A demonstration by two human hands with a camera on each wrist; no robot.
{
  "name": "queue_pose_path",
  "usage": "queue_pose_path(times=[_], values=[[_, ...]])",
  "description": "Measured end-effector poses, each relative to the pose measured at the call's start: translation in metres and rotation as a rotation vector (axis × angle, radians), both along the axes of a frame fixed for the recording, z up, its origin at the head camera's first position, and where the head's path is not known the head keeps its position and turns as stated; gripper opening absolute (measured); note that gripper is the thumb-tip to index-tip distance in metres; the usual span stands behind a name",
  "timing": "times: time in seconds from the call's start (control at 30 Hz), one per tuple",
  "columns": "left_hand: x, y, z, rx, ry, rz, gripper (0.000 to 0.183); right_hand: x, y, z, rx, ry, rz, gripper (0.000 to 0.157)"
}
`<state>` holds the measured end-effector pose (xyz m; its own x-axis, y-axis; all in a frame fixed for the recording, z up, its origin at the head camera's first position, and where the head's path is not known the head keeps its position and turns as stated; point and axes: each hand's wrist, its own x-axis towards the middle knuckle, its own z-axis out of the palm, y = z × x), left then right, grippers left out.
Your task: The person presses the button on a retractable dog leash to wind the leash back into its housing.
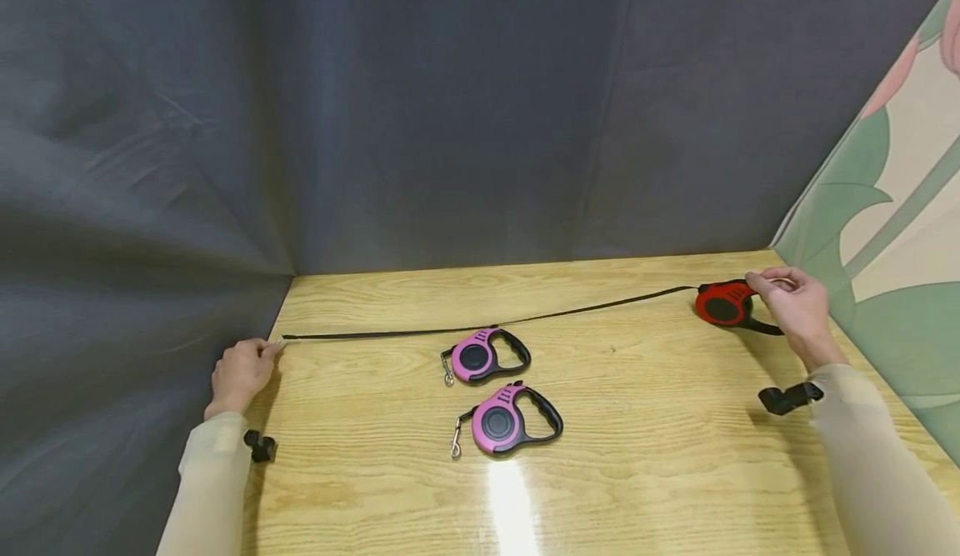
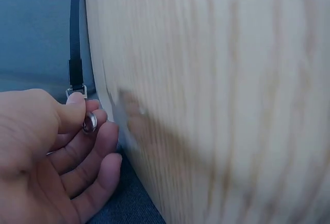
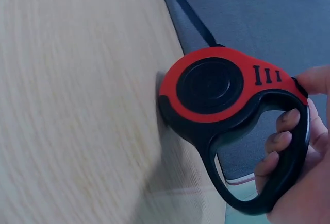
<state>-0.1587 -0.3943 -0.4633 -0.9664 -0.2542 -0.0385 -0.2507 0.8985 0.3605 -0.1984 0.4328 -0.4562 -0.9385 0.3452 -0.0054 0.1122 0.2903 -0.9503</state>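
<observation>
My right hand [image 1: 797,310] grips the black handle of a red and black retractable dog leash [image 3: 211,85] at the right of the table. In the right wrist view the fingers curl through the handle loop and the thumb lies by the button at its top. From the case a black strap [image 1: 390,334] runs drawn out across the table to the left. At its far end my left hand [image 1: 242,374] pinches the metal clip [image 2: 89,123] between thumb and fingers. Part of the clip is hidden by the thumb.
Two pink and black retractable leashes lie mid-table, one [image 1: 475,358] just below the strap, the other [image 1: 498,424] nearer me. Their silver clips point left. A dark curtain [image 1: 450,122] borders the wooden table [image 1: 637,439] at back and left; a flowered panel [image 1: 900,272] stands right.
</observation>
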Motion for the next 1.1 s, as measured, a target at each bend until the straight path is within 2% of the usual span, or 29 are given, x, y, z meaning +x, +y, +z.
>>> queue_pose_path(times=[0.23, 0.37, 0.53, 0.7, 0.9, 1.03, 1.1], values=[[0.001, -0.003, -0.002, 0.087, 0.084, 0.035, 0.039, 0.003, 0.004, 0.004, 0.013, -0.029, -0.013, 0.016], [0.002, -0.002, -0.002, 0.092, 0.130, 0.069, 0.037, 0.005, 0.007, 0.005, 0.023, -0.027, 0.009, 0.017], [0.001, -0.002, 0.000, 0.091, 0.154, 0.102, 0.034, 0.005, 0.010, 0.005, -0.016, -0.022, 0.060, 0.014], [0.004, 0.001, 0.001, 0.097, 0.147, 0.113, 0.033, 0.004, 0.011, 0.006, 0.016, -0.031, 0.071, 0.012], [0.003, 0.005, 0.002, 0.088, 0.167, 0.060, 0.034, 0.003, 0.009, 0.005, 0.043, -0.046, 0.050, 0.009], [0.001, 0.007, 0.002, 0.077, 0.198, 0.040, 0.033, 0.004, 0.007, 0.003, 0.126, -0.095, 0.033, 0.010], [0.001, 0.007, 0.002, 0.070, 0.210, 0.044, 0.033, 0.005, 0.005, 0.003, 0.164, -0.109, 0.041, 0.016]])
